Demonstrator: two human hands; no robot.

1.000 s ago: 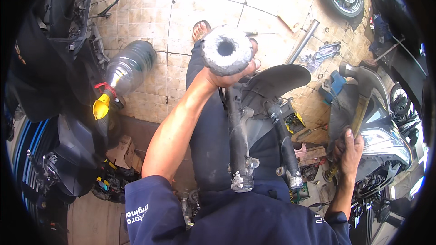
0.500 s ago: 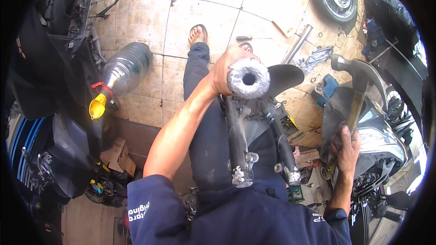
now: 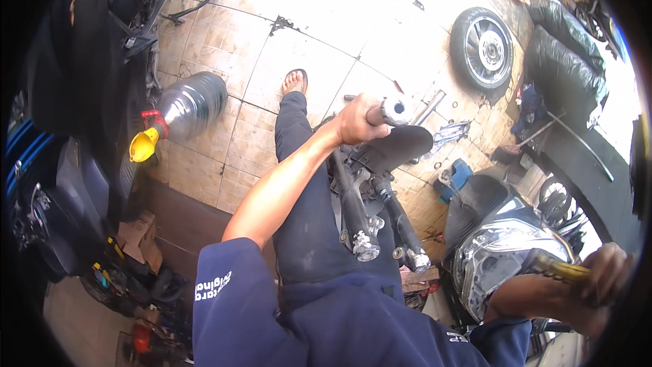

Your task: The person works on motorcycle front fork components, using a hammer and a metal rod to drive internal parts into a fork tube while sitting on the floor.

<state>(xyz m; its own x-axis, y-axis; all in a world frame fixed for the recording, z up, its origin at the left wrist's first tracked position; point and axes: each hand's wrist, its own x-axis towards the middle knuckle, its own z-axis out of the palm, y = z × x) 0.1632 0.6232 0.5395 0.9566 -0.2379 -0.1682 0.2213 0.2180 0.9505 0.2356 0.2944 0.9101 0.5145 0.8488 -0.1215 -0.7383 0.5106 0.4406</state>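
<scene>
My left hand (image 3: 360, 121) is wrapped round a thick metal tube (image 3: 395, 109) with a round hole in its end face. Directly below it, between my legs, is a motorcycle front fork (image 3: 353, 207) with two dark legs and worn, silvery lower ends. A dark curved mudguard (image 3: 402, 153) sticks out beside the tube. Far to the right, my right hand (image 3: 601, 282) is closed on a hammer, whose yellowish handle (image 3: 560, 270) points back toward me. The hammer's head is not visible there, and the hand is somewhat blurred.
At left lies a clear plastic bottle (image 3: 193, 102) with a yellow funnel (image 3: 144, 145). A spoked-rim wheel (image 3: 482, 49) rests on the tiled floor, near a metal pipe (image 3: 429, 107). Silvery motorcycle bodywork (image 3: 499, 251) stands at right, below a blue object (image 3: 454, 180). Black bags (image 3: 564, 64) lie farther back.
My right hand has swung the hammer outward to the right and its head has left sight. The tube's end in my left hand has dropped away from the camera. The view has shifted.
</scene>
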